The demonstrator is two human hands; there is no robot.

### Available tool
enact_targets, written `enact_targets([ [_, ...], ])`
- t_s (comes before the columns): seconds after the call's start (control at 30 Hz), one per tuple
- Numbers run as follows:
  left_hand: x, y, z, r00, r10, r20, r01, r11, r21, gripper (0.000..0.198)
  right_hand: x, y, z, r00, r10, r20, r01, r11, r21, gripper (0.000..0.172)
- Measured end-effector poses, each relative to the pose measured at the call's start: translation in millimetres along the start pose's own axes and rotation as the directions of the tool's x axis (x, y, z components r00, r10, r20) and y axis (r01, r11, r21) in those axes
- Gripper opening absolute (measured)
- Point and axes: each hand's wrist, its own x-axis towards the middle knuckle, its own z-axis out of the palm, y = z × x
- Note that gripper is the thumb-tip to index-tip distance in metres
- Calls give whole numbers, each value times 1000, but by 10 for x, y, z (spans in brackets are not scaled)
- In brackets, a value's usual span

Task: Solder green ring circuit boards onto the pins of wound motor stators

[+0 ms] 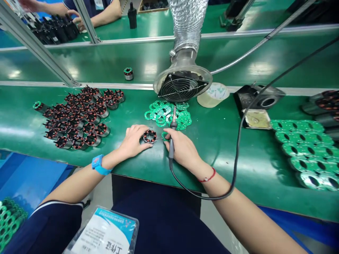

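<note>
My left hand (134,140) rests on the green bench and pinches a small wound motor stator (149,136) with copper coils. My right hand (181,148) is wrapped round a soldering iron (172,135), held like a pen with its tip pointing away from me; a green ring board (164,135) lies partly hidden under its fingers, right beside the stator. A loose pile of green ring-shaped circuit boards (167,114) lies just beyond both hands. The iron's black cable (238,148) loops to the right.
A batch of several stators (79,118) covers the bench at left. A fume-extraction duct with fan grille (182,86) hangs over the boards. A tape roll (213,94), an iron stand with sponge (255,106) and rows of green boards (304,148) sit at right. Another person's arms (103,14) work at the far bench.
</note>
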Motion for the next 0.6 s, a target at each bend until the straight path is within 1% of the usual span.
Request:
enact_targets([
  [0.1, 83, 90, 35, 999, 42, -5, -42, 982, -185, 51, -46, -15, -104, 999, -6, -48, 7, 999, 37, 37],
  [0.17, 140, 149, -17, 996, 83, 35, -73, 968, -240, 51, -83, -4, -212, 997, 10, -78, -6, 999, 51, 37],
  [0.2, 170, 177, -65, 993, 101, 64, -85, 972, -218, 50, -109, 0, -269, 996, 22, -89, -17, 998, 54, 37],
  [0.27, 232, 225, -178, 979, 149, 141, -137, 986, -92, 46, -175, -2, -370, 990, 56, -126, -47, 996, 72, 37],
  [0.33, 292, 250, -274, 951, 208, 228, -224, 973, 49, 43, -248, -17, -429, 974, 98, -206, -73, 989, 126, 34],
  [0.4, 336, 241, -314, 924, 256, 284, -298, 947, 117, 44, -316, -32, -434, 943, 153, -296, -93, 974, 207, 29],
  [0.43, 349, 221, -311, 916, 274, 293, -318, 941, 113, 45, -347, -34, -419, 928, 185, -322, -104, 962, 251, 27],
  [0.5, 356, 156, -273, 915, 301, 269, -325, 945, 45, 47, -401, -25, -370, 911, 253, -326, -141, 933, 331, 25],
  [0.6, 340, 34, -199, 928, 330, 172, -322, 944, -76, 48, -455, 10, -301, 907, 315, -280, -184, 893, 411, 25],
])
